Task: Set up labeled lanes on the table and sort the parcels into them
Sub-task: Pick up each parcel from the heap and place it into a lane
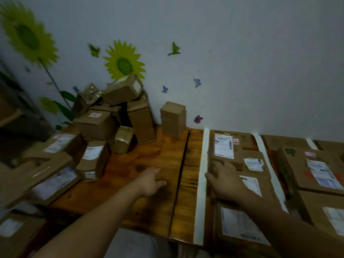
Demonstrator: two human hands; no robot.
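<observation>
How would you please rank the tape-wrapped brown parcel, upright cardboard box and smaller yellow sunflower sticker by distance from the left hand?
From the left hand:
1. Tape-wrapped brown parcel, ahead-left.
2. Upright cardboard box, by the wall.
3. Smaller sunflower sticker, wall above.

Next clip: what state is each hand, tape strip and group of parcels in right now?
left hand: open, fingers out over bare table
right hand: fingers spread, rests on a lane parcel
lane parcels: flat, labels up, right of first tape strip
first tape strip: stuck flat, running front to back
unsorted pile: heaped at left, by the wall
small box: upright, standing alone
</observation>
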